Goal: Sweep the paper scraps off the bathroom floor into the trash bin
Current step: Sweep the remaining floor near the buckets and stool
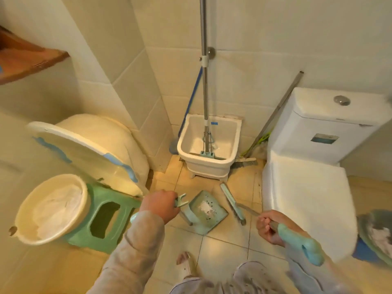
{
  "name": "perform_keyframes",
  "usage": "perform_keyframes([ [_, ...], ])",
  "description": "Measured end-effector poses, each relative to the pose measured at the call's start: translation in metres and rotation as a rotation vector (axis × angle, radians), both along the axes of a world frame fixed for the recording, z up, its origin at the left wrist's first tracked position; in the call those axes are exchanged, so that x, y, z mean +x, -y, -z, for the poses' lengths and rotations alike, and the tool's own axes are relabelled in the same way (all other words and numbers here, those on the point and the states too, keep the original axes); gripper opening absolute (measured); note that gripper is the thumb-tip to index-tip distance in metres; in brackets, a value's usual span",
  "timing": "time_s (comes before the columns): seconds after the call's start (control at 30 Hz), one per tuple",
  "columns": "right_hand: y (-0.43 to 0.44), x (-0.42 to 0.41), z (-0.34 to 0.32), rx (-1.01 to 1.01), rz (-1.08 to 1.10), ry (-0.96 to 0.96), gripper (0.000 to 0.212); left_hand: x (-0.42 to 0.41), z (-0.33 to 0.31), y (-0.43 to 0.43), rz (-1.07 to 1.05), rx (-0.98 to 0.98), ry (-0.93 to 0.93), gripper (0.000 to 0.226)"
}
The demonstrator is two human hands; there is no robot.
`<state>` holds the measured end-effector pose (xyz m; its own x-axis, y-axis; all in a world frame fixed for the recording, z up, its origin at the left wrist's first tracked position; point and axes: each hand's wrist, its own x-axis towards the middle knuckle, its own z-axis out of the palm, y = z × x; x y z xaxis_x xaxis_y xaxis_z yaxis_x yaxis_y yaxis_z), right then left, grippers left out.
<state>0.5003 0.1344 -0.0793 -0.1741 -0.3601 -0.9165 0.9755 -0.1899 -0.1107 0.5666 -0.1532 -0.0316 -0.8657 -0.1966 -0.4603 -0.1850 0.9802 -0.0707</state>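
A teal dustpan (206,213) rests on the tiled floor with white paper scraps (206,207) lying in it. My left hand (160,205) is closed around the top of the dustpan's upright handle (180,201). My right hand (269,228) grips the teal handle of a broom (297,240). The broom's head (232,203) touches the floor just right of the dustpan. A lined trash bin (376,235) shows at the right edge, beside the toilet, partly cut off.
A white toilet (307,179) stands on the right. A mop bucket (209,145) with a mop sits in the far corner, another broom leaning beside it. On the left are a cream basin (51,209), a green stool (106,221) and a white tub.
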Motion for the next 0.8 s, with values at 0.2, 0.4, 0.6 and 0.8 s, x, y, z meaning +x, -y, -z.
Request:
perform_keyframes([
  [0.2,0.036,0.006,-0.008,-0.037,0.324,0.02,0.029,-0.095,-0.012,0.02,0.659,-0.097,0.101,0.027],
  [0.4,0.057,0.001,-0.023,-0.035,0.562,-0.007,0.031,-0.172,-0.019,-0.002,1.102,-0.192,0.107,0.03],
  [0.6,0.053,-0.03,-0.029,-0.067,0.662,-0.022,0.028,-0.239,-0.018,-0.043,1.33,-0.273,0.088,0.034],
  [0.8,0.03,-0.067,-0.032,-0.131,0.656,-0.029,0.045,-0.293,-0.02,-0.089,1.432,-0.347,0.072,0.034],
])
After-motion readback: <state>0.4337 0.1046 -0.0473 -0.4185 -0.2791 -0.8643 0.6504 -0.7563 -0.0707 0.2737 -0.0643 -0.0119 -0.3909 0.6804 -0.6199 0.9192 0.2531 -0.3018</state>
